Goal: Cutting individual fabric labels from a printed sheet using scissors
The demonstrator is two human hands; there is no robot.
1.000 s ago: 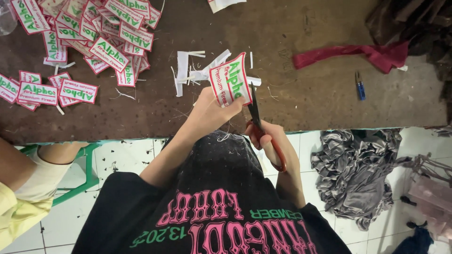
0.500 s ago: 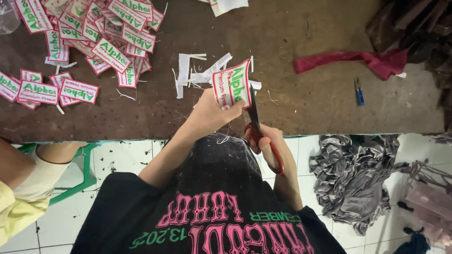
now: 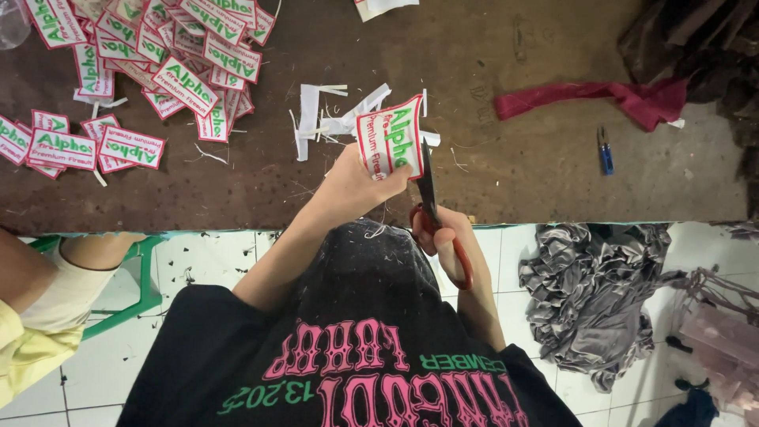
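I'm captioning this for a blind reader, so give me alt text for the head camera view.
Left hand holds a white patch with red border and green lettering, while the right hand cuts its edge with red-handled scissors. Beyond, a brown table holds a pile of patches and white offcuts.

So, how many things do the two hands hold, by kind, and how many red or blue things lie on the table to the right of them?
Patch, in left hand: 1
Scissors, in right hand: 1
Red cloth: 1
Blue clipper: 1
Total: 4
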